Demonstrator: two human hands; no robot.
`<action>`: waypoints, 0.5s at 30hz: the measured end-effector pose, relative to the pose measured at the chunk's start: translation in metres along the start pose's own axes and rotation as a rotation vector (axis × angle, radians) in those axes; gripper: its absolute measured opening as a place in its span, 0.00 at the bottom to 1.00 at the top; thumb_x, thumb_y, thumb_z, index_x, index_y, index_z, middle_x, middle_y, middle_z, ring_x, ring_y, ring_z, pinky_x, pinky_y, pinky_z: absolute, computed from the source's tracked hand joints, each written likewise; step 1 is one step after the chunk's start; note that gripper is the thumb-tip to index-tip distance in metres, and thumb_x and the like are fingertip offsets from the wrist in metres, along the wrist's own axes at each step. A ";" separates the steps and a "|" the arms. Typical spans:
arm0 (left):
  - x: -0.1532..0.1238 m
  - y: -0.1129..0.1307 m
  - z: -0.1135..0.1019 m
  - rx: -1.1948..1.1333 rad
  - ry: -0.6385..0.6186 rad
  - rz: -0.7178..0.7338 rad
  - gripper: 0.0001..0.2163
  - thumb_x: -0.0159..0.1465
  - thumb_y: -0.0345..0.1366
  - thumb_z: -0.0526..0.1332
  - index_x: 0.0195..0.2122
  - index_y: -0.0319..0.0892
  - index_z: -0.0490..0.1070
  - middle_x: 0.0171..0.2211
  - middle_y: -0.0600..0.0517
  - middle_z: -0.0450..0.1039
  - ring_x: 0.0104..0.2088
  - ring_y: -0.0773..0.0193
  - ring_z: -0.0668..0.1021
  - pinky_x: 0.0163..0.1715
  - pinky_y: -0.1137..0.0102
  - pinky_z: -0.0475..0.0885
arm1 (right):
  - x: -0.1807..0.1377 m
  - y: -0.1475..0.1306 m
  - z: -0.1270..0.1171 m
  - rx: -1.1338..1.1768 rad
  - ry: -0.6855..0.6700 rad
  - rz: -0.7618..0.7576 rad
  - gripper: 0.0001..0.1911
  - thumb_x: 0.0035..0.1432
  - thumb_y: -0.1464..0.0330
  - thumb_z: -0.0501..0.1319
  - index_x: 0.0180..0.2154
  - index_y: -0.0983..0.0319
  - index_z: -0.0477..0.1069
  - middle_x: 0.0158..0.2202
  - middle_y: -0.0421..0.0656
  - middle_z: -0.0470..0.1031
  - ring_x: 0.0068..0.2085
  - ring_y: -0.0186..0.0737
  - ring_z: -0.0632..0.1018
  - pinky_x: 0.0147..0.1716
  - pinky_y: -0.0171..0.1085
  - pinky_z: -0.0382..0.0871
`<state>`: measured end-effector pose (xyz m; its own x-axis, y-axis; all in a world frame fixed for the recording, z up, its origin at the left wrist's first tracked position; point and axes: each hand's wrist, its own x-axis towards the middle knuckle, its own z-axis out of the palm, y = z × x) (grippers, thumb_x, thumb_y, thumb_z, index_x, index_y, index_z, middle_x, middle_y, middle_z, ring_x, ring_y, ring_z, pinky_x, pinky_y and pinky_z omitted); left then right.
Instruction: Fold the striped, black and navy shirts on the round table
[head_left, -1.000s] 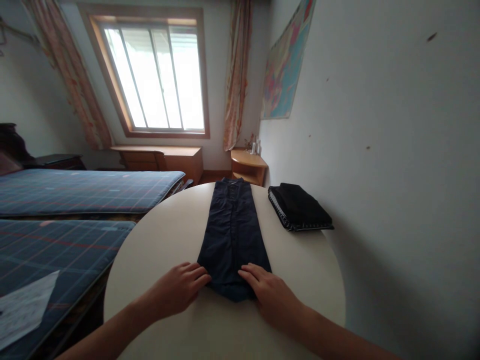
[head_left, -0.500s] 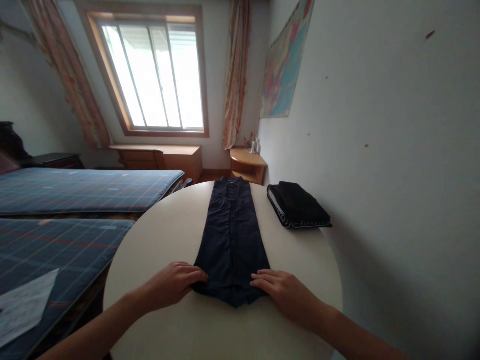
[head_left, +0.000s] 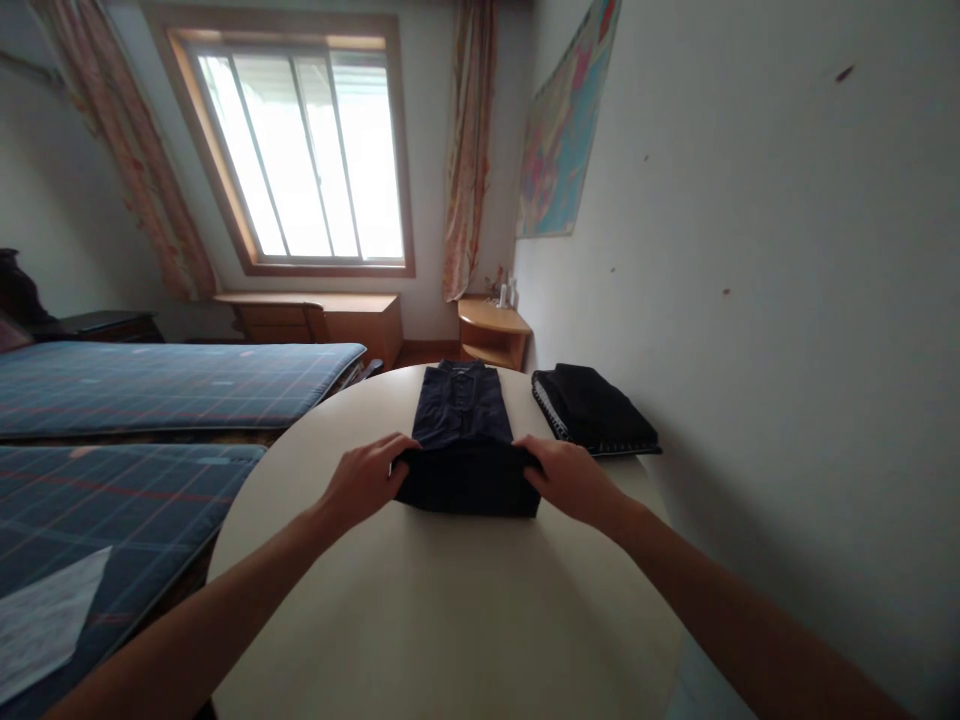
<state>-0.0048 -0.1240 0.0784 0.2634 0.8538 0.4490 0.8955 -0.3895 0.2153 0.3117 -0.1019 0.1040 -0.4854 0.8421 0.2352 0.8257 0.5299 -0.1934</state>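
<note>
A dark navy shirt [head_left: 461, 405] lies lengthwise on the round cream table [head_left: 442, 620], its collar at the far edge. Its lower part is turned up and over, so a dark folded panel faces me. At the left end of this fold, my left hand [head_left: 369, 472] pinches the cloth between thumb and fingers. My right hand [head_left: 568, 478] grips the opposite end in the same way. The fabric between both hands is held fairly straight, and part of the shirt front beneath the fold is hidden.
A folded black cloth item [head_left: 596, 410] with a patterned edge sits at the table's right, near the white wall [head_left: 787, 400]. Plaid mattresses [head_left: 127, 510] stand to the left, with a paper sheet [head_left: 52, 620] on the nearer one. A wooden corner shelf [head_left: 495, 318] is behind the table.
Both hands have closed on the shirt's hem and moved away from me, lifting and folding the lower part up over the front. The black folded item has stayed in place.
</note>
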 end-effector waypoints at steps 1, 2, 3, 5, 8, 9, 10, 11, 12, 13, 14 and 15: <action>0.009 0.000 0.003 0.020 0.007 -0.045 0.16 0.63 0.32 0.53 0.48 0.49 0.73 0.48 0.55 0.77 0.44 0.60 0.80 0.43 0.68 0.72 | 0.010 0.002 0.001 -0.021 0.023 0.037 0.20 0.60 0.71 0.55 0.54 0.59 0.70 0.46 0.45 0.78 0.47 0.44 0.78 0.47 0.37 0.66; 0.018 0.000 0.006 0.039 0.011 -0.091 0.15 0.63 0.32 0.53 0.48 0.49 0.73 0.49 0.54 0.77 0.45 0.59 0.79 0.43 0.68 0.72 | 0.020 0.003 0.002 -0.039 0.045 0.072 0.19 0.61 0.71 0.56 0.54 0.59 0.70 0.46 0.46 0.78 0.47 0.44 0.78 0.47 0.37 0.66; 0.027 -0.001 0.010 0.055 0.010 -0.136 0.15 0.64 0.33 0.53 0.49 0.49 0.74 0.48 0.54 0.77 0.45 0.58 0.79 0.43 0.68 0.72 | 0.029 0.005 0.005 -0.054 0.062 0.103 0.19 0.61 0.71 0.56 0.53 0.59 0.70 0.46 0.46 0.78 0.47 0.43 0.78 0.46 0.36 0.66; 0.044 -0.003 0.018 0.079 -0.023 -0.225 0.16 0.64 0.34 0.53 0.50 0.49 0.74 0.48 0.53 0.78 0.46 0.56 0.79 0.44 0.66 0.72 | 0.046 0.009 0.015 -0.072 0.095 0.139 0.17 0.62 0.71 0.56 0.52 0.59 0.71 0.47 0.47 0.77 0.47 0.43 0.77 0.46 0.36 0.66; 0.067 -0.014 0.033 0.081 -0.136 -0.312 0.17 0.63 0.35 0.54 0.51 0.49 0.75 0.48 0.50 0.78 0.48 0.53 0.79 0.46 0.64 0.72 | 0.068 0.018 0.036 -0.079 0.111 0.157 0.17 0.62 0.71 0.56 0.52 0.61 0.72 0.47 0.48 0.77 0.49 0.44 0.76 0.49 0.37 0.65; 0.074 -0.019 0.038 0.076 -0.170 -0.323 0.17 0.63 0.35 0.54 0.51 0.49 0.75 0.48 0.50 0.78 0.49 0.53 0.78 0.46 0.64 0.72 | 0.074 0.022 0.044 -0.072 0.104 0.165 0.17 0.62 0.71 0.56 0.51 0.61 0.72 0.48 0.48 0.77 0.50 0.44 0.76 0.50 0.37 0.64; 0.080 -0.025 0.044 0.070 -0.195 -0.323 0.18 0.63 0.35 0.55 0.52 0.49 0.75 0.48 0.49 0.78 0.49 0.53 0.78 0.47 0.63 0.72 | 0.080 0.025 0.052 -0.062 0.095 0.175 0.16 0.62 0.72 0.56 0.51 0.61 0.71 0.48 0.48 0.77 0.51 0.44 0.75 0.50 0.36 0.64; 0.085 -0.031 0.050 0.063 -0.213 -0.317 0.18 0.62 0.34 0.55 0.52 0.48 0.75 0.49 0.48 0.78 0.49 0.52 0.78 0.47 0.63 0.72 | 0.085 0.028 0.059 -0.051 0.086 0.187 0.16 0.62 0.72 0.55 0.51 0.61 0.71 0.49 0.48 0.76 0.51 0.43 0.75 0.50 0.36 0.64; 0.089 -0.038 0.056 0.058 -0.226 -0.309 0.18 0.62 0.34 0.55 0.52 0.47 0.75 0.49 0.47 0.78 0.49 0.52 0.78 0.48 0.63 0.72 | 0.090 0.031 0.066 -0.039 0.076 0.200 0.16 0.63 0.72 0.55 0.52 0.60 0.71 0.50 0.47 0.76 0.52 0.43 0.74 0.50 0.36 0.64; 0.093 -0.044 0.062 0.052 -0.240 -0.299 0.19 0.62 0.34 0.55 0.53 0.47 0.75 0.49 0.47 0.78 0.50 0.51 0.78 0.48 0.62 0.72 | 0.094 0.033 0.073 -0.029 0.066 0.215 0.16 0.63 0.72 0.54 0.52 0.60 0.71 0.50 0.47 0.76 0.52 0.43 0.74 0.49 0.36 0.64; 0.095 -0.050 0.068 0.045 -0.254 -0.286 0.19 0.62 0.33 0.55 0.53 0.46 0.75 0.50 0.46 0.77 0.50 0.51 0.78 0.49 0.62 0.71 | 0.097 0.035 0.079 -0.021 0.056 0.229 0.16 0.64 0.71 0.54 0.52 0.60 0.71 0.51 0.47 0.76 0.52 0.43 0.74 0.49 0.36 0.64; 0.096 -0.055 0.074 0.036 -0.268 -0.268 0.19 0.62 0.33 0.56 0.54 0.46 0.75 0.50 0.46 0.77 0.51 0.51 0.78 0.49 0.63 0.71 | 0.099 0.038 0.085 -0.014 0.045 0.240 0.16 0.64 0.71 0.54 0.52 0.60 0.71 0.51 0.47 0.76 0.52 0.43 0.74 0.49 0.36 0.65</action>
<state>-0.0021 0.0045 0.0456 0.0981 0.9857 0.1370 0.9562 -0.1315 0.2616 0.2700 0.0102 0.0391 -0.2616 0.9384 0.2258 0.9199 0.3132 -0.2359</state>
